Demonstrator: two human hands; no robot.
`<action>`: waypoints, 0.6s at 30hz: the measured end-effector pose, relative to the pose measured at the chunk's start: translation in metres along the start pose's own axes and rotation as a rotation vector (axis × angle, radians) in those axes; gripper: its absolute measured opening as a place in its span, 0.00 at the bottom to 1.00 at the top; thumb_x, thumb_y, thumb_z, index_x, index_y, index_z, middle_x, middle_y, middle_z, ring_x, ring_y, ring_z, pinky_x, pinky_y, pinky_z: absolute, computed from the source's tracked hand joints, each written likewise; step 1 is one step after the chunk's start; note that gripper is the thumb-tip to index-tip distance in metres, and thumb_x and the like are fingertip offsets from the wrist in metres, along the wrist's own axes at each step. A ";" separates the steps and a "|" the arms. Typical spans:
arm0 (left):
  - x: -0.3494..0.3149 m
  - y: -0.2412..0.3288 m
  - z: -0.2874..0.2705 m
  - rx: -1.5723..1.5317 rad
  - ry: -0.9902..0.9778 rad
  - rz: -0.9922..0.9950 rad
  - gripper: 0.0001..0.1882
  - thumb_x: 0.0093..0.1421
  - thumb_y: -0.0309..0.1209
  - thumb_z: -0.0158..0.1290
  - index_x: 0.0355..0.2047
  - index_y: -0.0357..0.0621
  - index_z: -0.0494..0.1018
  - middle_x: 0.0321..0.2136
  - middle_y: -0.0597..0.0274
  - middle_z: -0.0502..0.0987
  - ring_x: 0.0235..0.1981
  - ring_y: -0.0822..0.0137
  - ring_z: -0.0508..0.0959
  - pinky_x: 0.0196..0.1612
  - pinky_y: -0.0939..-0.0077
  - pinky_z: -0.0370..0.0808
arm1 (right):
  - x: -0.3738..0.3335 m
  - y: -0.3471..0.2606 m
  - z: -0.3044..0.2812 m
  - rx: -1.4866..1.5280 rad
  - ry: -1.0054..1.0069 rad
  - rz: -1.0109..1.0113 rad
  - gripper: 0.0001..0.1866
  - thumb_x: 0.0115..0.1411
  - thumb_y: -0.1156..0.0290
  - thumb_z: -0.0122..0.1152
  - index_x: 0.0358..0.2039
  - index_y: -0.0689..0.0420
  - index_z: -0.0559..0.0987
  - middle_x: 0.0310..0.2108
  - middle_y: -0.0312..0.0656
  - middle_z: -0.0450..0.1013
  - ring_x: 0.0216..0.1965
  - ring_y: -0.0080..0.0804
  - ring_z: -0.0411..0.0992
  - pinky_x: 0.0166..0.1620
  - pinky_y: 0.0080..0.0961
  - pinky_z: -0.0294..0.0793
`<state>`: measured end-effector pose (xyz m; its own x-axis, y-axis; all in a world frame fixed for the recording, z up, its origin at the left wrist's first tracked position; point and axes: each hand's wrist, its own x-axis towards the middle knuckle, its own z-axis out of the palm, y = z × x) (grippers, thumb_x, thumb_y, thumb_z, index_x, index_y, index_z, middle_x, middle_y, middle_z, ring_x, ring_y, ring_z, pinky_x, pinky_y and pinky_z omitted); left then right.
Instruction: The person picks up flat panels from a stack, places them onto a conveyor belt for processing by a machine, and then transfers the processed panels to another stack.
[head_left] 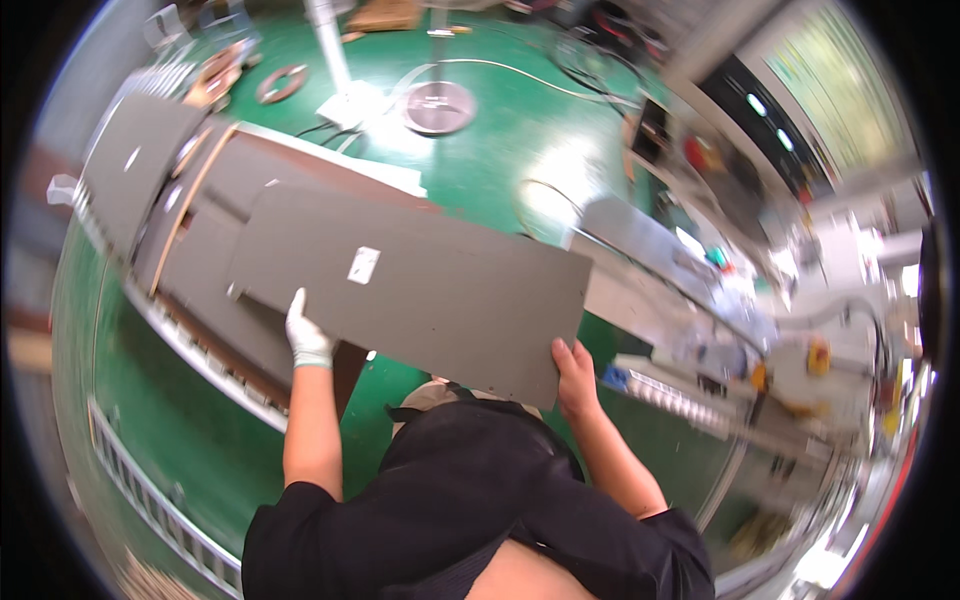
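Note:
A long flat grey-brown panel (pixel 460 290) with a small white label (pixel 364 265) spans the space in front of me, held up off the floor. My left hand (pixel 308 335), in a white glove, grips its near edge toward the left, thumb showing on top. At the right end my bare right hand (pixel 574 375) holds the edge near the corner, the other fingers hidden beneath. The panel's left part hangs over a stack of similar grey-brown panels (pixel 200 255) lying on a long low rack to my left.
Another labelled panel (pixel 140 160) lies at the stack's far left end, with a wooden strip (pixel 195 205) beside it. A round-based metal stand (pixel 438 108) is on the green floor (pixel 500 150) ahead. To the right runs a machine bench (pixel 680 270) with clear plastic, partly blurred.

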<state>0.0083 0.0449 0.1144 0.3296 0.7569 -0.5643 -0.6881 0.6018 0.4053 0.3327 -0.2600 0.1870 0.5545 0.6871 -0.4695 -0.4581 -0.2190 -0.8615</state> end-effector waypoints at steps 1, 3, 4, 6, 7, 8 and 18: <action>-0.002 -0.007 0.005 0.048 -0.012 -0.035 0.25 0.72 0.47 0.44 0.56 0.39 0.73 0.53 0.53 0.77 0.54 0.52 0.76 0.59 0.54 0.73 | -0.003 -0.007 -0.015 0.006 0.033 -0.040 0.19 0.71 0.59 0.58 0.51 0.63 0.77 0.43 0.35 0.77 0.42 0.22 0.73 0.47 0.24 0.74; -0.008 -0.038 0.012 0.054 -0.115 -0.088 0.25 0.73 0.45 0.42 0.59 0.41 0.71 0.56 0.54 0.76 0.57 0.53 0.75 0.61 0.52 0.72 | -0.008 -0.007 -0.069 -0.173 0.092 -0.101 0.21 0.71 0.56 0.57 0.50 0.63 0.77 0.43 0.36 0.77 0.42 0.22 0.72 0.47 0.24 0.74; -0.010 -0.054 0.004 0.026 -0.067 -0.129 0.24 0.72 0.44 0.43 0.58 0.41 0.72 0.56 0.55 0.76 0.57 0.53 0.75 0.60 0.52 0.72 | -0.010 -0.015 -0.096 -0.234 0.151 -0.030 0.21 0.71 0.56 0.57 0.50 0.63 0.77 0.42 0.35 0.77 0.41 0.22 0.72 0.46 0.25 0.74; -0.027 -0.086 0.008 0.037 -0.072 -0.219 0.22 0.70 0.42 0.47 0.58 0.41 0.72 0.56 0.56 0.76 0.58 0.54 0.74 0.61 0.51 0.72 | -0.020 -0.027 -0.137 -0.126 0.303 -0.068 0.20 0.72 0.57 0.56 0.49 0.64 0.78 0.40 0.36 0.78 0.40 0.22 0.73 0.45 0.27 0.75; -0.045 -0.096 0.023 0.076 -0.124 -0.275 0.22 0.69 0.41 0.49 0.58 0.41 0.73 0.57 0.56 0.76 0.59 0.53 0.74 0.62 0.50 0.70 | -0.027 -0.024 -0.163 -0.098 0.402 -0.083 0.20 0.72 0.57 0.55 0.48 0.64 0.79 0.39 0.37 0.78 0.40 0.22 0.74 0.44 0.27 0.75; -0.049 -0.101 0.030 0.161 -0.100 -0.225 0.23 0.68 0.40 0.50 0.58 0.41 0.73 0.58 0.55 0.76 0.60 0.54 0.74 0.63 0.50 0.69 | -0.026 -0.011 -0.195 -0.092 0.511 -0.062 0.22 0.72 0.55 0.53 0.46 0.65 0.80 0.37 0.38 0.79 0.40 0.23 0.74 0.44 0.29 0.75; -0.009 -0.138 0.055 0.191 -0.454 -0.500 0.21 0.69 0.36 0.52 0.57 0.36 0.72 0.56 0.51 0.77 0.59 0.55 0.75 0.65 0.53 0.69 | -0.060 -0.056 -0.274 -0.983 0.998 0.090 0.27 0.67 0.46 0.52 0.42 0.60 0.81 0.46 0.53 0.79 0.52 0.52 0.75 0.54 0.46 0.74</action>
<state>0.1356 -0.0304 0.1028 0.8432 0.3840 -0.3763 -0.2718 0.9083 0.3179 0.5152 -0.4792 0.2103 0.9932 -0.0388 -0.1096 -0.0806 -0.9093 -0.4083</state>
